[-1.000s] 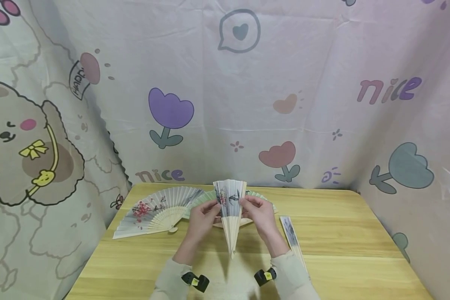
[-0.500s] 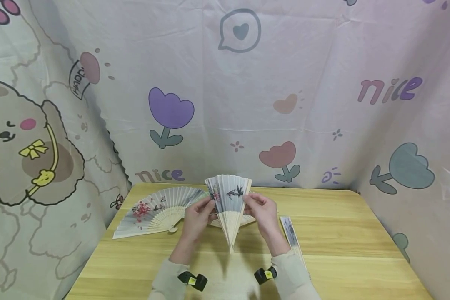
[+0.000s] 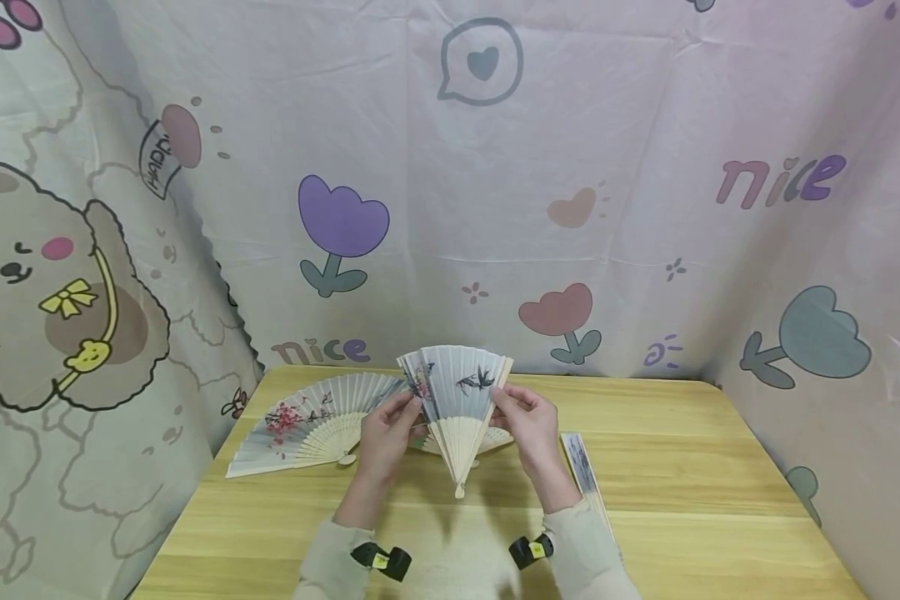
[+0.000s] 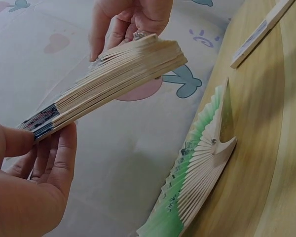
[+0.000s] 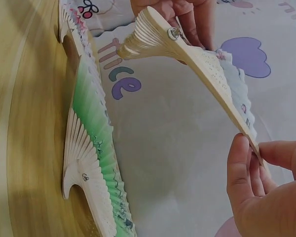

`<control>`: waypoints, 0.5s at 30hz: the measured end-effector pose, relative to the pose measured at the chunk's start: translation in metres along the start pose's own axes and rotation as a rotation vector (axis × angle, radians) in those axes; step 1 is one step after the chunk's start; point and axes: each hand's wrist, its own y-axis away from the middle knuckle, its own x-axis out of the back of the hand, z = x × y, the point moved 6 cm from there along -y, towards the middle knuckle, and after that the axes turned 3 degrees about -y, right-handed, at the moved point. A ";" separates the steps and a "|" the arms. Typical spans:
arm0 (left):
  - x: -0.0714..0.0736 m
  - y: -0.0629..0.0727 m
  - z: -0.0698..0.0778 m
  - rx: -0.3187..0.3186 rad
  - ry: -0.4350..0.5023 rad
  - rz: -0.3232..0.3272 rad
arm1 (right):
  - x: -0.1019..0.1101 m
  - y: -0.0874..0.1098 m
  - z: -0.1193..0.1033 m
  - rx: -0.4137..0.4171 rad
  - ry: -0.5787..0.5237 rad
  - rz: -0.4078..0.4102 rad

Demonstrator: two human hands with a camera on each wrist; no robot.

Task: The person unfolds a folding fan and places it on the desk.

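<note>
Fan (image 3: 461, 387), partly unfolded, is held up clear of the surface (image 3: 667, 467), its pale leaf toward twelve o'clock and its riveted end toward six. The left hand (image 3: 385, 437), at its eight o'clock, pinches the bunched folds between thumb and fingers; the right hand (image 3: 534, 425), at four, pinches the outer rib on that side. Black birds are printed on the leaf near the right hand. Beyond the held fan, a green fan (image 5: 91, 106) lies open on the surface, mostly hidden in the head view. A blossom fan (image 3: 300, 425), also open, lies at nine o'clock; a folded fan (image 3: 583, 467) lies farther out at four, beside the right wrist. Light sleeves (image 3: 337, 554) and black cameras (image 3: 393, 564) show at both wrists. A printed cloth (image 3: 450, 208) hangs at twelve.
</note>
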 end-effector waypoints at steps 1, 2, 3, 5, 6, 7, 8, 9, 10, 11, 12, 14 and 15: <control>0.001 0.000 0.000 -0.006 0.004 0.003 | 0.000 0.000 -0.001 0.002 -0.006 0.005; 0.001 -0.001 0.001 -0.008 0.011 0.007 | 0.000 0.000 -0.002 0.007 -0.009 0.008; 0.002 -0.001 0.001 -0.007 0.019 0.013 | 0.001 0.000 -0.003 0.009 -0.015 0.013; 0.003 -0.001 0.001 -0.003 0.028 0.024 | 0.001 -0.001 -0.004 0.010 -0.017 0.023; 0.004 -0.002 0.001 0.000 0.031 0.030 | 0.001 -0.001 -0.005 0.011 -0.019 0.027; 0.005 -0.002 0.001 0.007 0.038 0.036 | 0.001 -0.001 -0.005 0.010 -0.023 0.033; 0.005 -0.002 0.002 0.012 0.045 0.042 | 0.001 -0.002 -0.006 0.011 -0.025 0.037; 0.006 -0.002 0.002 0.014 0.050 0.048 | 0.001 -0.002 -0.006 0.011 -0.031 0.043; 0.007 -0.003 0.002 0.018 0.057 0.053 | 0.001 -0.002 -0.006 0.016 -0.032 0.044; 0.007 -0.003 0.002 0.021 0.062 0.059 | 0.001 -0.003 -0.007 0.020 -0.039 0.048; 0.008 -0.003 0.002 0.025 0.069 0.068 | 0.001 -0.003 -0.008 0.025 -0.044 0.052; 0.009 -0.003 0.003 0.028 0.080 0.076 | 0.002 -0.003 -0.009 0.030 -0.055 0.058; 0.010 -0.003 0.003 0.030 0.082 0.080 | 0.002 -0.003 -0.010 0.032 -0.061 0.061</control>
